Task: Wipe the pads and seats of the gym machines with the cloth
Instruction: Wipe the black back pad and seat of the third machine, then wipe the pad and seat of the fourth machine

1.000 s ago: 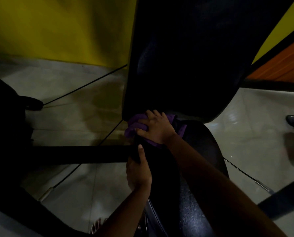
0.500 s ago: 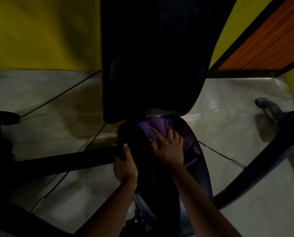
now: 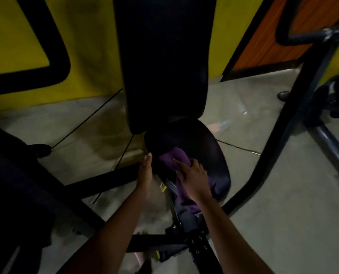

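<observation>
Back pad (image 3: 164, 56) is the biggest thing. It is tall and black and stands just past both grips. It looks like it has not been wiped yet in this pass, and in the dim light dirty spots could be missed.

Under it is the round black seat (image 3: 196, 139). The right grip (image 3: 194, 178) lies on top of the seat, and the left grip (image 3: 145, 173) is beside its left edge.

The purple cloth (image 3: 174, 161) is under the right grip. Part of it sticks out past the fingertips. A long part hangs off the near edge of the seat, below the wrist, down by the metal frame (image 3: 194, 242) with its bolts.

The right grip is spread flat. It presses the cloth and does not hold it tight, so a fast push could make the cloth slip out and fall on the floor (image 3: 273, 194). The hanging end could catch on a bolt.

One finger of the left grip lies straight along the seat edge. I cannot tell if the other fingers curl under it. If the seat wobbles, they might get pinched.
</observation>
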### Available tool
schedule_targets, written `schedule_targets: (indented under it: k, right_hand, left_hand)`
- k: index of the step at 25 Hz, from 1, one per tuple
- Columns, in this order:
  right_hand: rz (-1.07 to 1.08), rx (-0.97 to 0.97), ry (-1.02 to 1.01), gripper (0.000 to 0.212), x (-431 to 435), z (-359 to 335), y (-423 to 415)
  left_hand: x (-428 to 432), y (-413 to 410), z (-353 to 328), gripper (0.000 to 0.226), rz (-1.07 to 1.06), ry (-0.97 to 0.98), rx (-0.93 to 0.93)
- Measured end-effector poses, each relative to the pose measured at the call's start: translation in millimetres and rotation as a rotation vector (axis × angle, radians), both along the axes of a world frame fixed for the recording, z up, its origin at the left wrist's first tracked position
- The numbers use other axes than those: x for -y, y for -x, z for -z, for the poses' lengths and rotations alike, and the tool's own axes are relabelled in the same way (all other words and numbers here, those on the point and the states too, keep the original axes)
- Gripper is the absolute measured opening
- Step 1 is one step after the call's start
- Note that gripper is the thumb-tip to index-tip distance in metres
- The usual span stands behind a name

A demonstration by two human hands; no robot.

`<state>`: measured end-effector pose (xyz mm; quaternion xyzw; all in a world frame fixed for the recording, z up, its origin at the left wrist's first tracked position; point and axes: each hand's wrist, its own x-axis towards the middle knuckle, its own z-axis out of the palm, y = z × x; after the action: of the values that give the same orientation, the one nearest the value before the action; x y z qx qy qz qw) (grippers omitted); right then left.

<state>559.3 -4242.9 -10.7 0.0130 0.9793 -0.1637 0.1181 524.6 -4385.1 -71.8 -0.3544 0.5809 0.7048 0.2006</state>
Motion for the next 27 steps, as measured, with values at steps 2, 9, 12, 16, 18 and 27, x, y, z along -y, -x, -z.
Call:
schedule_targets:
  k: [2,9,12,16,18,27]
  right_hand:
    - [0.073,-0.048,0.127,0.040,1,-34,-31]
    - [0.273,-0.190,0.630,0.037,18,-132,-157]
    - [0.273,-0.205,0.779,0.035,31,-156,-213]
    - [0.283,-0.195,0.984,0.036,64,-185,-278]
    - [0.244,-0.165,1.041,0.034,88,-201,-304]
    - [-0.087,-0.031,1.196,0.019,265,-209,-423]
  left_hand:
    - [10,-20,-45,0.059,-0.024,0.036,-0.095]
    - [16,-168,-167,0.059,-0.003,0.047,-0.345]
    - [26,-231,-201,0.053,-0.107,0.074,-0.425]
    - [54,-298,-237,0.060,-0.177,0.088,-0.438]
    - [80,-328,-250,0.059,-0.213,0.132,-0.467]
    - [240,-498,-271,0.054,-0.634,0.162,-0.571]
